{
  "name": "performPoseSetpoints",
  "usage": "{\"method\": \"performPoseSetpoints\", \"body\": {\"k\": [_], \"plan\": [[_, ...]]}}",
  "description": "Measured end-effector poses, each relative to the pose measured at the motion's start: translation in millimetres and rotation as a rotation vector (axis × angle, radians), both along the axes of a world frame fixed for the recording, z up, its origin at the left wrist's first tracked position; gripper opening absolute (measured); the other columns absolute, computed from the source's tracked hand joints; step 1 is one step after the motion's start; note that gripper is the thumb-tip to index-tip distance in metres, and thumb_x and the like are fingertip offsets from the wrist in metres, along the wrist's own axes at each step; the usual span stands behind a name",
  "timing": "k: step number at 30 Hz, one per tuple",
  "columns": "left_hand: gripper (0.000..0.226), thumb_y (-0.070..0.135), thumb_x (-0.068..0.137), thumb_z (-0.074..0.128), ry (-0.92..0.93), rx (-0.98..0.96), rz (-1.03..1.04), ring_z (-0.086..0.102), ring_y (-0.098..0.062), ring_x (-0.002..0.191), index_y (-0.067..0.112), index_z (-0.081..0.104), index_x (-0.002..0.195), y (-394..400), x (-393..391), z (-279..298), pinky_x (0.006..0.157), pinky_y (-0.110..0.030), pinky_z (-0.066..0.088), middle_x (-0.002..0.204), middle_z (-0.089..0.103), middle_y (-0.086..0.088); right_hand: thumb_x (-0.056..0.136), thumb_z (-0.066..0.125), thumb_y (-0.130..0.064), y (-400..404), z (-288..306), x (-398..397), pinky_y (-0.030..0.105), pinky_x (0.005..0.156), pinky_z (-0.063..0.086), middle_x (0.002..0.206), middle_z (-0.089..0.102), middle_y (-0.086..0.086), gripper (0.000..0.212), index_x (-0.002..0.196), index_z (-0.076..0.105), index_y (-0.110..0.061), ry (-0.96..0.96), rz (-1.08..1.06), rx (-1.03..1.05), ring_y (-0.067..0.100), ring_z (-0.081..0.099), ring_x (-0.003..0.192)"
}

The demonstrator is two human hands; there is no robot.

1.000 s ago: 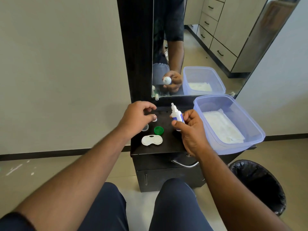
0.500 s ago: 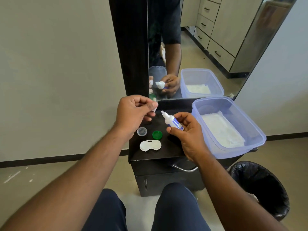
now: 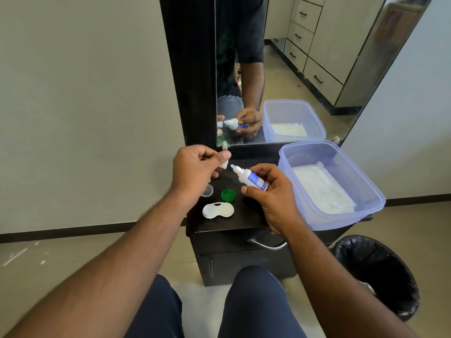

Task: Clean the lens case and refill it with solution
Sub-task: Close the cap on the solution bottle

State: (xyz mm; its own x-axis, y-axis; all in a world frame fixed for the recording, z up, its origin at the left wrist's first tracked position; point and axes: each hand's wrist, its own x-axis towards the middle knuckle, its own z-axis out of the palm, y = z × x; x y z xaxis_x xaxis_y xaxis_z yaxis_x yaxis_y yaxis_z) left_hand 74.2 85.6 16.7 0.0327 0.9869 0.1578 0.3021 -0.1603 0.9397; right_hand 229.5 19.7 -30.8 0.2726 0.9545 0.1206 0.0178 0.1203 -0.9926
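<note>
My right hand (image 3: 271,198) grips a small white solution bottle (image 3: 251,178) with a blue label, tilted so its nozzle points left. My left hand (image 3: 195,169) pinches a small white cap (image 3: 224,164) just off the nozzle tip. Below them on the black cabinet top (image 3: 246,215) lie the white lens case (image 3: 218,210), a green lid (image 3: 228,195) and a clear lid (image 3: 208,190), partly hidden by my left wrist.
A clear blue plastic tub (image 3: 341,215) with white tissue inside sits at the cabinet's right and overhangs its edge. A mirror (image 3: 292,57) stands behind the cabinet. A black-lined bin (image 3: 375,272) is on the floor at the right. My knees are below.
My left hand has lifted from the cabinet top with the white cap and come up to the nozzle. My right hand has tilted the bottle from upright toward the left.
</note>
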Motion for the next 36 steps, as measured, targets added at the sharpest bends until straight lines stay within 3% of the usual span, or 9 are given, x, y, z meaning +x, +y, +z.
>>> {"method": "performPoseSetpoints", "body": {"k": [3,7,11,15,19,22,25,29,36], "plan": [[0.021,0.032,0.076,0.077,0.018,-0.015,-0.051,0.064,-0.017,0.052,0.012,0.072,0.078,-1,2,-1,0.047,-0.021,0.047,0.068,0.072,-0.003,0.072,0.08,-0.002,-1,0,0,0.023,0.078,0.056,0.1,0.064,-0.009,0.04,0.097,0.062,-0.028,-0.054,0.019,0.001,0.004,0.063,0.094],[0.018,0.027,0.077,0.078,0.09,-0.025,-0.147,0.066,-0.02,0.058,0.011,0.072,0.078,-6,5,-3,0.053,-0.026,0.053,0.07,0.072,-0.005,0.072,0.08,-0.002,-1,-2,0,0.022,0.078,0.055,0.101,0.065,-0.006,0.04,0.098,0.062,-0.027,-0.107,0.034,0.015,0.009,0.064,0.095],[0.013,0.018,0.075,0.079,0.038,-0.064,-0.211,0.065,-0.018,0.059,0.008,0.071,0.08,-4,-1,-2,0.057,-0.033,0.056,0.07,0.072,-0.01,0.071,0.081,-0.005,1,-3,0,0.023,0.08,0.056,0.104,0.067,-0.003,0.037,0.101,0.065,-0.022,-0.12,0.003,0.011,0.009,0.065,0.095],[0.016,0.002,0.072,0.079,-0.057,-0.076,-0.271,0.07,-0.022,0.074,0.004,0.071,0.086,-7,-7,-1,0.071,-0.033,0.06,0.083,0.073,-0.013,0.073,0.081,-0.01,0,-3,0,0.022,0.078,0.056,0.099,0.069,-0.005,0.032,0.101,0.069,-0.018,-0.111,0.015,-0.02,0.006,0.065,0.09],[0.029,-0.006,0.072,0.075,-0.151,-0.12,-0.375,0.071,-0.023,0.093,0.005,0.069,0.099,-7,-13,-1,0.083,-0.032,0.057,0.099,0.074,-0.011,0.079,0.076,-0.017,1,-3,-1,0.028,0.074,0.057,0.095,0.072,0.0,0.025,0.103,0.072,-0.015,-0.07,0.031,-0.033,0.015,0.066,0.087],[0.036,-0.001,0.078,0.073,-0.306,-0.237,-0.383,0.071,-0.024,0.097,0.007,0.065,0.112,-7,-13,2,0.083,-0.034,0.057,0.103,0.073,-0.014,0.08,0.075,-0.019,0,-2,-3,0.024,0.071,0.055,0.096,0.072,0.0,0.025,0.105,0.072,-0.015,-0.073,0.036,-0.037,0.014,0.066,0.087],[0.03,0.012,0.083,0.07,-0.44,-0.325,-0.276,0.071,-0.025,0.094,0.007,0.065,0.112,-7,-10,7,0.074,-0.034,0.059,0.099,0.073,-0.017,0.081,0.074,-0.019,0,-1,-3,0.022,0.07,0.054,0.097,0.071,0.0,0.025,0.106,0.071,-0.016,-0.066,0.04,-0.039,0.013,0.066,0.087],[0.028,0.007,0.081,0.072,-0.341,-0.313,-0.248,0.072,-0.027,0.09,0.003,0.067,0.108,-7,-4,4,0.072,-0.033,0.06,0.093,0.074,-0.016,0.081,0.074,-0.02,1,-1,-2,0.022,0.07,0.055,0.098,0.071,0.0,0.027,0.107,0.071,-0.014,-0.063,0.037,-0.045,0.013,0.066,0.089],[0.038,-0.003,0.083,0.067,-0.213,-0.28,-0.377,0.072,-0.02,0.093,0.01,0.064,0.119,-5,-7,7,0.078,-0.032,0.059,0.103,0.073,-0.011,0.082,0.073,-0.02,0,-1,-1,0.022,0.069,0.053,0.098,0.072,0.001,0.027,0.108,0.071,-0.013,-0.047,0.033,-0.046,0.01,0.067,0.086]]}}
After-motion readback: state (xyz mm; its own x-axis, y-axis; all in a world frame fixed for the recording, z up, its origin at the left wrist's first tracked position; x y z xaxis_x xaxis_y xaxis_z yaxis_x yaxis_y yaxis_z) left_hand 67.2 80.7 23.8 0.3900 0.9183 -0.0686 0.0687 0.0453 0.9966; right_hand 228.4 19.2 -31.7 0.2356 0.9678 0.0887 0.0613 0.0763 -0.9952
